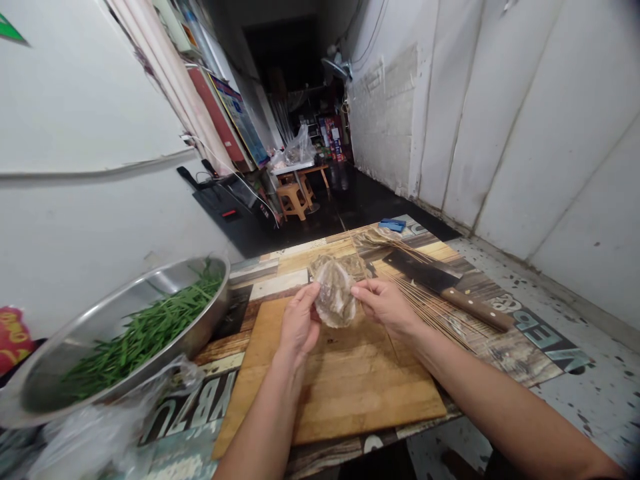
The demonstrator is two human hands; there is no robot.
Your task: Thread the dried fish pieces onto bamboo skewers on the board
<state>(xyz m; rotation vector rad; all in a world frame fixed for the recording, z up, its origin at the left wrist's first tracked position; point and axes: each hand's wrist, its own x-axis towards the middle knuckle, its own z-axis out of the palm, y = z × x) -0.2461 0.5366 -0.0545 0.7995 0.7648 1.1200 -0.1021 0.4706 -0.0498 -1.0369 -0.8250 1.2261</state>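
Observation:
Between my two hands, above the wooden cutting board, is a thin, wrinkled, oval greyish-brown sheet of food; I cannot make out its exact kind. My left hand pinches its left edge, and my right hand pinches its right edge. A thin stick seems to pass by my right hand, but whether it is held is unclear. Similar flat pieces lie just behind the held one. Right of the board are several bamboo skewers and a cleaver with a wooden handle.
To the left stands a large metal basin holding cut green stalks, with a clear plastic bag before it. More skewered flat pieces and a blue object lie at the table's far edge. Stools stand farther back.

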